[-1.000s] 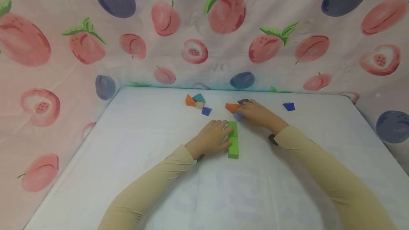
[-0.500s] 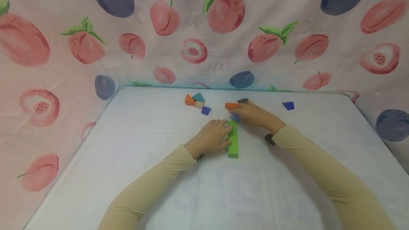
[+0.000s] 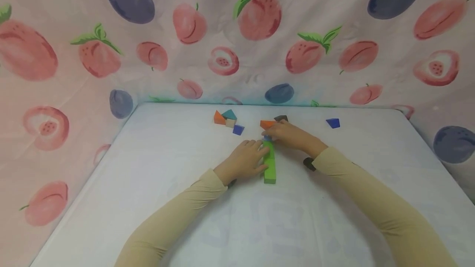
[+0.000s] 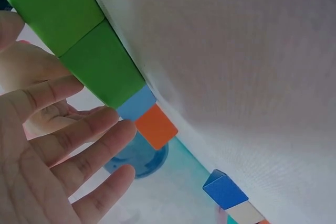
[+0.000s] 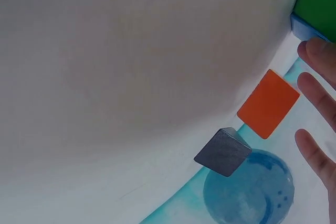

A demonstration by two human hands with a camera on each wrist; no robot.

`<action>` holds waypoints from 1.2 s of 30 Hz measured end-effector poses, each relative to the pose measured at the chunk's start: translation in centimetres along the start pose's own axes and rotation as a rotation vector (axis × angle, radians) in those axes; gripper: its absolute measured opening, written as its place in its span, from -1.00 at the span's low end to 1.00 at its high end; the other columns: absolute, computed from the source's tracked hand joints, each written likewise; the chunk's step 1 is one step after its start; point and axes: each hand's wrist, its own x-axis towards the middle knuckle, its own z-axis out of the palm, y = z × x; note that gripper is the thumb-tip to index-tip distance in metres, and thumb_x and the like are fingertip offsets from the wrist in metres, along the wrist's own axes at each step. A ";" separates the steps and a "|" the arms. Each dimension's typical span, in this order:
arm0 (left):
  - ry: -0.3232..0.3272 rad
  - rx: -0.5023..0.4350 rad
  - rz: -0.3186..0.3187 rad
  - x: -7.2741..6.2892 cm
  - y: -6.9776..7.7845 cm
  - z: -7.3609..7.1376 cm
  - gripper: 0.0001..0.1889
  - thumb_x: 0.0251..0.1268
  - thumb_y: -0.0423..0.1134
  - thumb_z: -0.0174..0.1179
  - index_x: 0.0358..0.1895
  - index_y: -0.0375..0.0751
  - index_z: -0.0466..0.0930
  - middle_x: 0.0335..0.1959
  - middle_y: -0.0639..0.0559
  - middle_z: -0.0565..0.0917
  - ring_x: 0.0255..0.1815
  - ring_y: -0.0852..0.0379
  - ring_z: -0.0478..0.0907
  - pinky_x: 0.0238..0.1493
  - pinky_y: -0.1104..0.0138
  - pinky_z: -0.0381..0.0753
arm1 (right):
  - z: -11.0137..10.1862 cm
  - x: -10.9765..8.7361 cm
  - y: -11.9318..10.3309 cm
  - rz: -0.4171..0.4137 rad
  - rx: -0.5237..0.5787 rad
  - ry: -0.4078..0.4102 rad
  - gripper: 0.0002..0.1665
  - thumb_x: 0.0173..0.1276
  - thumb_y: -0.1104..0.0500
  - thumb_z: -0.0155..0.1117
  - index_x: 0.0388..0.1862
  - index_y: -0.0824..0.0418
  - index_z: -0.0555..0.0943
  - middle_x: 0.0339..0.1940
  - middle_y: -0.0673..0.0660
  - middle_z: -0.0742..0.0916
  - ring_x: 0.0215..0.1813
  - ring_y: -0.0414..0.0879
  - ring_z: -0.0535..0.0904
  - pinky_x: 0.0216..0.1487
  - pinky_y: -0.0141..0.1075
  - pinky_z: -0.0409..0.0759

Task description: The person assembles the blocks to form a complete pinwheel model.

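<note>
Two green blocks lie end to end in the middle of the table, the near block (image 3: pixel 270 173) and the far block (image 4: pixel 102 61). Beside their left side rests my left hand (image 3: pixel 242 160), fingers spread and fairly straight, fingertips at the blocks. At the far end of the green row sits a small light blue block (image 4: pixel 137 102), and my right hand (image 3: pixel 291 136) pinches it from above with thumb and fingertips. Just beyond that hand are an orange block (image 5: pixel 268 104) and a dark grey block (image 5: pixel 223 152). The right hand partly covers the blue block in the head view.
Left of centre at the back, an orange wedge (image 3: pixel 219 118), a teal triangle (image 3: pixel 230 114), a beige block (image 3: pixel 230 123) and a blue block (image 3: pixel 238 129) cluster together. Another blue block (image 3: pixel 333 123) lies back right. A fruit-print curtain (image 3: pixel 208 77) borders the table.
My right hand has slid the light blue block left and slightly nearer, up to the far end of the green row. The left hand has stayed beside the green blocks.
</note>
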 end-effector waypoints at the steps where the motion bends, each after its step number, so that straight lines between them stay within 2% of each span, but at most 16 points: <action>1: 0.001 -0.002 0.000 0.0 0.0 0.0 -0.49 0.34 0.17 -0.04 0.22 -0.02 0.32 0.25 -0.11 0.44 0.24 0.00 0.41 0.29 0.15 0.36 | 0.0 0.0 0.0 -0.001 0.001 0.003 -0.59 0.15 0.38 0.31 0.03 0.25 0.63 -0.01 0.13 0.73 0.08 0.03 0.62 0.15 0.00 0.50; 8: 0.012 -0.011 0.004 -0.2 0.0 -0.1 -0.51 0.34 0.16 -0.03 0.20 -0.04 0.34 0.23 -0.11 0.46 0.22 0.00 0.43 0.29 0.15 0.37 | 0.0 0.1 -0.2 0.021 0.036 -0.008 -0.60 0.18 0.38 0.28 0.04 0.24 0.61 0.01 0.12 0.72 0.11 0.06 0.61 0.18 0.11 0.44; 16: 0.003 -0.022 0.000 -0.1 0.0 0.0 -0.51 0.35 0.15 -0.03 0.21 -0.02 0.33 0.26 -0.11 0.44 0.24 0.01 0.41 0.31 0.15 0.36 | 0.3 0.1 -0.2 0.023 0.006 -0.004 -0.58 0.16 0.36 0.31 0.05 0.21 0.61 -0.01 0.10 0.73 0.07 0.03 0.63 0.12 0.07 0.47; 28: -0.014 -0.027 0.003 -0.1 -0.1 -0.3 -0.49 0.35 0.15 -0.04 0.25 -0.03 0.32 0.28 -0.12 0.42 0.25 0.00 0.40 0.32 0.15 0.35 | 0.7 -0.3 0.2 -0.057 -0.111 0.090 -0.61 0.19 0.30 0.32 0.03 0.12 0.62 -0.06 0.14 0.72 0.03 0.02 0.63 0.01 -0.04 0.51; 36: -0.022 -0.025 -0.001 -0.1 -0.1 -0.3 -0.47 0.35 0.16 -0.05 0.26 -0.03 0.32 0.27 -0.13 0.43 0.26 -0.02 0.40 0.31 0.14 0.36 | 0.7 -0.4 0.1 -0.082 -0.119 0.107 -0.60 0.17 0.31 0.33 0.03 0.14 0.62 -0.02 0.15 0.70 0.08 0.04 0.60 0.03 0.02 0.52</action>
